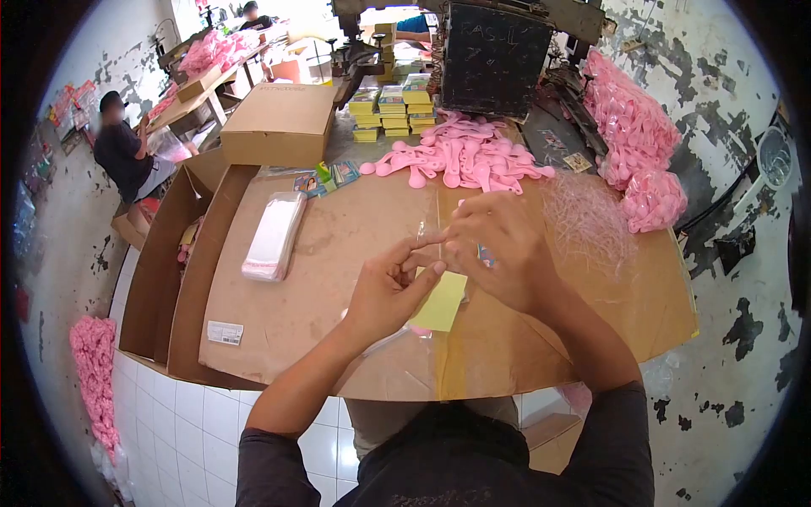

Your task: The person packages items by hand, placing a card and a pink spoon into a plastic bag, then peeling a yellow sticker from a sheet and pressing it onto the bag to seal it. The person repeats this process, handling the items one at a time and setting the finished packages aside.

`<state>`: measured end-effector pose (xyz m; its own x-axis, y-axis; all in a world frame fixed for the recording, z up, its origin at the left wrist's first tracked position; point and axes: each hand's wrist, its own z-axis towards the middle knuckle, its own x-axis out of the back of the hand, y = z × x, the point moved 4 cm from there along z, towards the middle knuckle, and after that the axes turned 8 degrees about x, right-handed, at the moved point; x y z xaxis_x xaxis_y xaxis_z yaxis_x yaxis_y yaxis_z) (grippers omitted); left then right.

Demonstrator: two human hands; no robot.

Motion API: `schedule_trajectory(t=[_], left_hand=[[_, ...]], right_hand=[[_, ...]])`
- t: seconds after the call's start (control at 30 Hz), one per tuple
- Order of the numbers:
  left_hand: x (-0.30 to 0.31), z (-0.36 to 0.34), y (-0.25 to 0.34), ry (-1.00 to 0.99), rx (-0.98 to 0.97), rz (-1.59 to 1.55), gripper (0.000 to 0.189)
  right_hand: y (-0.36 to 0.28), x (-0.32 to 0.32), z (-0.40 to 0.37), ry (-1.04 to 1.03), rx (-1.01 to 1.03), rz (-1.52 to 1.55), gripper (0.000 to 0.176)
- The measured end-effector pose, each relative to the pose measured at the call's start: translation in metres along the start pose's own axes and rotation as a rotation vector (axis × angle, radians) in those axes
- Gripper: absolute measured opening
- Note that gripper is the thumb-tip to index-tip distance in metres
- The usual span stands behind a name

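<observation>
My left hand (390, 283) is closed, thumb and fingers pinched on a clear plastic bag that is hard to see. A yellow card (441, 304) shows just below the fingers, with a bit of pink at its lower edge. Close by, my right hand (507, 258) has its fingers bent together, the tips meeting those of the left. What sits between the right fingertips is hidden. Beyond the hands lies a heap of pink spoon-shaped pieces (473, 156). To the left is a stack of clear plastic bags (274, 237).
Stacks of yellow-edged cards (393, 110) stand at the back, beside a black machine box (494, 59). Clear strips (591, 220) and bagged pink pieces (629, 122) lie right. A closed carton (279, 122) and an open carton (182, 279) stand left. Another person (127, 148) sits far left.
</observation>
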<state>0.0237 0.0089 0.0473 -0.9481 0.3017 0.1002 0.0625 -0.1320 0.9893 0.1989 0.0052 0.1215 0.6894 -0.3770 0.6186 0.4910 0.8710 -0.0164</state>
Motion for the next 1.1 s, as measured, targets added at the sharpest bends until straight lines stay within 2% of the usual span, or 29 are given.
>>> schedule_trajectory(t=[0.07, 0.27, 0.37, 0.43, 0.5, 0.53, 0.6, 0.63, 0.67, 0.7, 0.73, 0.77, 0.87, 0.97, 1.03, 1.1], left_hand=[[-0.002, 0.001, -0.008, 0.040, -0.063, 0.093, 0.043], [-0.011, -0.008, 0.006, 0.094, -0.185, 0.461, 0.044], [-0.015, -0.010, 0.014, 0.086, -0.213, 0.546, 0.042], [-0.014, -0.006, 0.013, 0.050, -0.164, 0.475, 0.041], [-0.005, 0.001, 0.010, -0.021, -0.044, 0.295, 0.040], [0.002, 0.005, 0.006, -0.030, 0.004, 0.185, 0.039], [0.015, 0.014, -0.006, -0.054, 0.104, -0.037, 0.037], [0.021, 0.017, -0.006, -0.040, 0.097, -0.064, 0.035], [0.023, 0.018, -0.005, -0.028, 0.099, -0.075, 0.034], [0.024, 0.019, -0.002, -0.015, 0.101, -0.086, 0.034], [0.025, 0.019, -0.002, -0.001, 0.104, -0.096, 0.033], [0.023, 0.020, -0.002, -0.007, 0.092, -0.102, 0.032], [0.015, 0.024, -0.005, -0.025, 0.085, -0.119, 0.029], [0.004, 0.027, -0.009, -0.055, 0.116, -0.171, 0.028], [-0.003, 0.033, -0.015, -0.081, 0.081, -0.232, 0.028], [-0.008, 0.034, -0.020, -0.053, 0.068, -0.205, 0.028]], right_hand=[[-0.005, -0.006, -0.003, -0.085, 0.059, -0.063, 0.023], [-0.011, -0.018, -0.007, -0.125, 0.258, -0.388, 0.021], [0.002, -0.023, -0.009, -0.133, 0.115, -0.420, 0.018], [0.024, -0.007, -0.013, -0.084, 0.050, -0.250, 0.015], [0.054, 0.017, -0.023, -0.087, -0.235, 0.135, 0.011], [0.069, 0.029, -0.034, -0.113, -0.488, 0.435, 0.009], [0.096, 0.070, -0.077, -0.108, -0.841, 1.040, 0.007], [0.116, 0.084, -0.099, -0.084, -0.946, 1.089, 0.008], [0.143, 0.097, -0.128, -0.068, -0.980, 0.949, 0.012], [0.173, 0.107, -0.158, -0.091, -0.955, 0.616, 0.017], [0.198, 0.115, -0.183, -0.173, -0.832, 0.156, 0.022], [0.203, 0.118, -0.197, -0.211, -0.679, -0.203, 0.028], [0.159, 0.119, -0.170, -0.173, -0.321, -0.694, 0.039], [0.117, 0.101, -0.117, -0.167, -0.393, -0.611, 0.038], [0.099, 0.067, -0.104, -0.049, -0.437, -0.158, 0.032], [0.065, 0.028, -0.076, -0.290, -0.646, 0.413, 0.032]])
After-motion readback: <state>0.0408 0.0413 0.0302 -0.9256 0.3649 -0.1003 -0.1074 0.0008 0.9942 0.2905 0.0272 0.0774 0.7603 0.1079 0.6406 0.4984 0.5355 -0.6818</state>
